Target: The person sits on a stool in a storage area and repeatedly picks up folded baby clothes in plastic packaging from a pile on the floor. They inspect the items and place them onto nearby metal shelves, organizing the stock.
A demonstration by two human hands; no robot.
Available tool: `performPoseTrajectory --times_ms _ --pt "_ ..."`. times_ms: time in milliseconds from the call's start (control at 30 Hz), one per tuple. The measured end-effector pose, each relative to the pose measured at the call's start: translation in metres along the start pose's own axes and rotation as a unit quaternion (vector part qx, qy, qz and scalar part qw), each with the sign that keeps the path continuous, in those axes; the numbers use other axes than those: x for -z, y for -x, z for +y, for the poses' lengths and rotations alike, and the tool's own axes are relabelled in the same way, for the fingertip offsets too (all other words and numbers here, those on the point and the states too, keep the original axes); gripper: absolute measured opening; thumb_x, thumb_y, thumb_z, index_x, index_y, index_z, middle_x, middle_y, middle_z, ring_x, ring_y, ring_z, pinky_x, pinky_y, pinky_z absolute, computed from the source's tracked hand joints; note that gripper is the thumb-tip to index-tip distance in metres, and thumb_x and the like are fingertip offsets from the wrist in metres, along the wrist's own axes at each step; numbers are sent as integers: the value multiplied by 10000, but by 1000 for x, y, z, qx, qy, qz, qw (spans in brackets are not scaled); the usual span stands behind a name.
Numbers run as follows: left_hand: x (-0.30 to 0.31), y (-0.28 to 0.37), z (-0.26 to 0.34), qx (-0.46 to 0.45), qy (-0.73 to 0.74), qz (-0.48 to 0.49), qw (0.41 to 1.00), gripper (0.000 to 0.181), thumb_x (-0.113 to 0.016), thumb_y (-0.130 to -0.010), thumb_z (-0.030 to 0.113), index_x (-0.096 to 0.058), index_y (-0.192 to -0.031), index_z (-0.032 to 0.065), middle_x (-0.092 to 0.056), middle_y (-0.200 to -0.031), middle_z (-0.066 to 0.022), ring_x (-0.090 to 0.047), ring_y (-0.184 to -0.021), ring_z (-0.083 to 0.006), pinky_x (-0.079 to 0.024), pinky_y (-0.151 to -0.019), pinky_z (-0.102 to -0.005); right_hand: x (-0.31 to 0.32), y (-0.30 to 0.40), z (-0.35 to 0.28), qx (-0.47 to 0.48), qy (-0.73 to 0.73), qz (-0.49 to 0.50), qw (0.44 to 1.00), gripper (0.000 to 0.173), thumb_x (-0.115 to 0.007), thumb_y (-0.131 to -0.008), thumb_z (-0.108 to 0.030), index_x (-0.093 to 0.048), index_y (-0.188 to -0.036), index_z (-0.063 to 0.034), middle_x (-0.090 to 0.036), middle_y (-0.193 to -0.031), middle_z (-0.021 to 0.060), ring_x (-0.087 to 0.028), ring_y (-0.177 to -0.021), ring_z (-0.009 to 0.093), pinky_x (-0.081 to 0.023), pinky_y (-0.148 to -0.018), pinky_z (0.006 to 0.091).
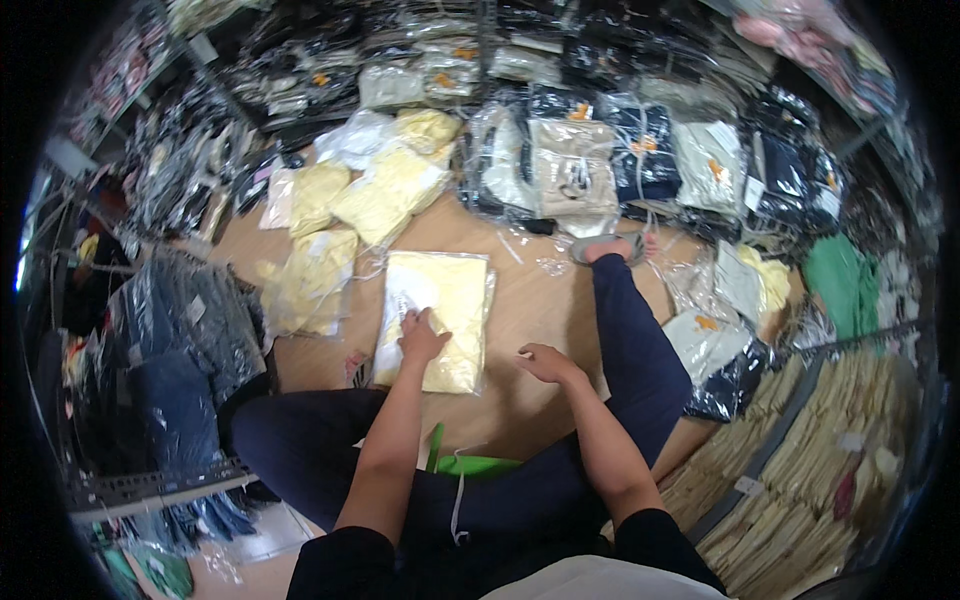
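Observation:
A stack of folded pale-yellow garments in clear plastic bags (461,300) lies on the floor in front of me. My left hand (424,341) rests on its left half with fingers spread, over a white printed area of the top bag. To the right of the stack, my right hand (551,363) hovers apart from it, its fingers partly curled. A small pale spot shows at those fingertips; whether they pinch something cannot be made out.
Bagged yellow garments (390,191) lie beyond the stack, beside tied bundles (576,172). Dark bagged clothes (187,315) stand at left. A shelf of cream packages (795,465) is at right. My sandalled foot (611,247) stands ahead; a green plastic stool (476,466) shows beneath me.

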State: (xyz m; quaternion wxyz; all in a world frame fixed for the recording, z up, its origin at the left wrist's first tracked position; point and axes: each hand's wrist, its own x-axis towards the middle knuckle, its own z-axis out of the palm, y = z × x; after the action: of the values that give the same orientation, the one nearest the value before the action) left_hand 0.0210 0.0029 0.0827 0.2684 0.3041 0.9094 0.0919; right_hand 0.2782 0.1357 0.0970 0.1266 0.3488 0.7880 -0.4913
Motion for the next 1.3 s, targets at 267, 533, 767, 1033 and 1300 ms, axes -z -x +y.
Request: performPoseTrajectory --times_ms 267,533,767,1033,1300 --pt "1 5 0 25 -1 3 1000 834 -715 -718 492 -343 -1401 190 -226 -1460 -126 -201 -1362 -303 -307 -1004 -595 -3 1 -2 -7 12 -19 1000 572 -564 -866 -456 -543 -1229 -13 -629 -1090 230 -616 -1004 314 -475 -867 366" --pt "11 9 11 22 2 -16 1000 813 -691 -748 471 -328 -1411 175 -214 -1465 -113 -219 -1351 -300 -314 -1004 -566 -6 3 3 -22 -20 -24 999 618 -603 -833 -482 -537 -1227 -10 -638 -1070 229 -625 -982 321 -483 -858 371" --pt "-7 -2 -2 8 22 13 1000 818 -704 -722 493 -359 -1391 173 -211 -1484 -150 -177 -1372 -333 -259 -1025 -616 -7 -1 8 -8 -8 -20 1000 661 -611 -811 -517 -544 -1211 5 -604 -1139 225 -592 -1044 327 -467 -889 380" --pt "-3 -1 2 4 7 5 1000 831 -730 -702 465 -365 -1388 170 -205 -1473 -143 -199 -1357 -320 -292 -1005 -604 -13 -5 14 28 45 5 999 640 -551 -837 -532 -550 -1210 -13 -582 -1186 212 -567 -1074 345 -433 -934 391" --pt "-6 -4 -3 -32 16 20 999 829 -748 -690 443 -378 -1373 152 -253 -1436 -156 -269 -1312 -347 -320 -1000 -579 -15 -9 18 15 25 -15 999 619 -541 -842 -509 -548 -1202 -5 -582 -1175 218 -557 -1083 359 -433 -925 400"
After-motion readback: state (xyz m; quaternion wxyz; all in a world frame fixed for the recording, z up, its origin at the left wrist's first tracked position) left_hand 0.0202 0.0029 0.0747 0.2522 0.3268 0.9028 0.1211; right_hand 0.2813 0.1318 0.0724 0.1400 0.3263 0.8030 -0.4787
